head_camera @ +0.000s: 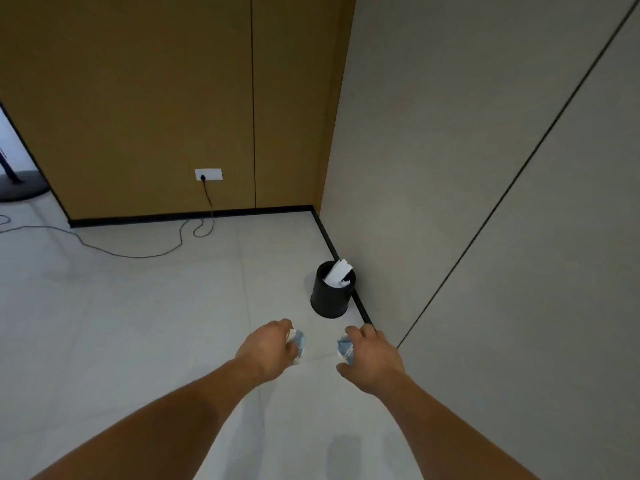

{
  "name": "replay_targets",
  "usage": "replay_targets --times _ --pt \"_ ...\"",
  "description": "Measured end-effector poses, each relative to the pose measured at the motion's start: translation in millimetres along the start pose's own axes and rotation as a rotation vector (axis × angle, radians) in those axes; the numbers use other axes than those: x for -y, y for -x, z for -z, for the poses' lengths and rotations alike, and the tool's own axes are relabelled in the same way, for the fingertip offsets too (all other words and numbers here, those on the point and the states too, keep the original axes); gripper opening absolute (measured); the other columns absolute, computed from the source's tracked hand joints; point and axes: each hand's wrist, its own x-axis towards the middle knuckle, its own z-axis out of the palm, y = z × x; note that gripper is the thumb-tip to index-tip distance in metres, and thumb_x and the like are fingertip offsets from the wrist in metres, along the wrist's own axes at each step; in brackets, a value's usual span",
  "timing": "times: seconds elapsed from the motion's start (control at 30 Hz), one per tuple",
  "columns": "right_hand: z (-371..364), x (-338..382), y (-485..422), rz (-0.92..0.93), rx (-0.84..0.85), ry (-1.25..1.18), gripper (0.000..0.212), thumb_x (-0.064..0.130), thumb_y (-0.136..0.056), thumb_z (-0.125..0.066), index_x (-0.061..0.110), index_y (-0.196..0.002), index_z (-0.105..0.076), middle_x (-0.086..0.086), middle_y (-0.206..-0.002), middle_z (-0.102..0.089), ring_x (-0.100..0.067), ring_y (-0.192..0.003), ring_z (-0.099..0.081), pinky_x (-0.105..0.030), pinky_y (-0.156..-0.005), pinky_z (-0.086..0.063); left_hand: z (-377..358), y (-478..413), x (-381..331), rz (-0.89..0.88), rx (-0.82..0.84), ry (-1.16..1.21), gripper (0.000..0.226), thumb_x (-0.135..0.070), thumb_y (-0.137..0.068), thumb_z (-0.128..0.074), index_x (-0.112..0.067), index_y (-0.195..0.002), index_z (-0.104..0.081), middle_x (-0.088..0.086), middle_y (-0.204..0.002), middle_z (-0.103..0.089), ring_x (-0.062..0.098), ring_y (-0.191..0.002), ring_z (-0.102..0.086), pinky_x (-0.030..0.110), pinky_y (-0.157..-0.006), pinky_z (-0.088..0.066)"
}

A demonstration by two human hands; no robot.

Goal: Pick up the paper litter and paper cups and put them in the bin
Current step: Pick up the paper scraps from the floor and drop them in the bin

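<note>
Both arms are out in front, and each hand has something in it. The left hand (268, 348) curls round a crumpled pale-blue and white paper cup (298, 344); only the cup's right edge peeks past the knuckles, the rest is hidden. The right hand (372, 358) grips a second crumpled cup (345, 349), thumb below and fingers above, with most of that one tucked behind the palm too. The two hands are apart, with bare floor (138, 323) showing between them.

Just beyond them stands the black bin (330, 299), right against the dark skirting of the grey wall (450, 168). White paper (337, 271) sticks up over its rim; what lies deeper inside is lost in shadow. Off left, a black cable (156, 249) loops across the floor from a wall socket (208, 174), running out of view. A round stand base (20, 188) is cut off at the edge.
</note>
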Motion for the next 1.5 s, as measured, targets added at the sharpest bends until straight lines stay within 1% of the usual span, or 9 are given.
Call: replay_targets --times 0.17,0.27,0.57,0.77,0.87,1.03,1.13,1.37,1.5 --pt "19 2 -106 0.012 0.023 0.011 0.067 0.051 -0.085 -0.06 0.028 -0.142 -0.033 -0.001 -0.136 -0.039 -0.023 -0.12 -0.042 -0.035 -0.09 -0.045 27 -102 18 0.022 0.006 0.015 0.024 -0.031 -0.095 -0.047 -0.016 -0.111 -0.054 0.005 -0.108 -0.062 0.02 -0.092 -0.059 0.026 -0.073 -0.042" --pt "24 1 -172 -0.009 0.051 0.009 0.073 0.052 -0.086 -0.06 0.027 -0.146 -0.028 -0.002 -0.141 -0.036 -0.025 -0.125 -0.04 -0.036 -0.094 -0.044 34 -175 33 -0.003 0.026 0.015 0.022 -0.032 -0.095 -0.048 -0.016 -0.109 -0.054 0.004 -0.106 -0.062 0.016 -0.085 -0.055 0.024 -0.07 -0.039" --pt "36 -16 -341 -0.185 0.058 -0.098 0.074 0.055 -0.083 -0.063 0.027 -0.144 -0.032 -0.001 -0.139 -0.039 -0.023 -0.121 -0.043 -0.034 -0.094 -0.045 56 -389 47 -0.124 0.169 -0.007 0.02 -0.033 -0.093 -0.052 -0.016 -0.103 -0.053 0.005 -0.103 -0.063 0.016 -0.084 -0.055 0.024 -0.069 -0.039" --pt "34 -64 -448 -0.264 0.077 -0.17 0.077 0.054 -0.082 -0.064 0.026 -0.145 -0.03 -0.005 -0.139 -0.04 -0.025 -0.122 -0.044 -0.037 -0.093 -0.047 36 -522 19 -0.179 0.283 -0.063 0.025 -0.032 -0.093 -0.054 -0.014 -0.11 -0.055 0.007 -0.109 -0.063 0.023 -0.098 -0.06 0.027 -0.077 -0.043" --pt "23 -101 -512 -0.27 0.122 -0.195 0.076 0.052 -0.082 -0.064 0.026 -0.145 -0.029 -0.005 -0.139 -0.039 -0.025 -0.122 -0.044 -0.037 -0.093 -0.047 13 -593 2 -0.18 0.319 -0.071 0.025 -0.032 -0.093 -0.053 -0.014 -0.11 -0.054 0.007 -0.109 -0.063 0.023 -0.1 -0.06 0.029 -0.08 -0.044" --pt "-9 -157 -611 -0.283 0.222 -0.261 0.073 0.051 -0.083 -0.064 0.028 -0.142 -0.029 -0.003 -0.135 -0.042 -0.023 -0.118 -0.046 -0.037 -0.092 -0.049 -37 -700 -6 -0.168 0.416 -0.108 0.027 -0.04 -0.096 -0.045 -0.016 -0.107 -0.051 0.003 -0.106 -0.06 0.018 -0.092 -0.056 0.024 -0.072 -0.037" --pt "-40 -185 -658 -0.323 0.27 -0.32 0.073 0.05 -0.082 -0.066 0.028 -0.142 -0.03 -0.003 -0.134 -0.043 -0.022 -0.12 -0.046 -0.038 -0.094 -0.048 -76 -757 1 -0.153 0.459 -0.109 0.021 -0.038 -0.097 -0.043 -0.018 -0.098 -0.048 0.0 -0.094 -0.056 0.015 -0.082 -0.051 0.024 -0.07 -0.035" --pt "-168 -228 -752 -0.438 0.309 -0.398 0.07 0.048 -0.083 -0.067 0.028 -0.14 -0.033 0.0 -0.131 -0.045 -0.019 -0.117 -0.048 -0.031 -0.089 -0.046 -210 -867 41 -0.13 0.614 -0.077 0.02 -0.037 -0.098 -0.042 -0.017 -0.095 -0.045 -0.001 -0.084 -0.053 0.014 -0.078 -0.054 0.024 -0.067 -0.04" --pt "-246 -238 -792 -0.504 0.362 -0.396 0.074 0.052 -0.082 -0.066 0.027 -0.141 -0.03 -0.002 -0.133 -0.043 -0.022 -0.12 -0.047 -0.033 -0.088 -0.046 -280 -909 72 -0.122 0.743 -0.082 0.023 -0.034 -0.096 -0.05 -0.012 -0.103 -0.048 0.006 -0.095 -0.059 0.024 -0.087 -0.058 0.032 -0.072 -0.045"
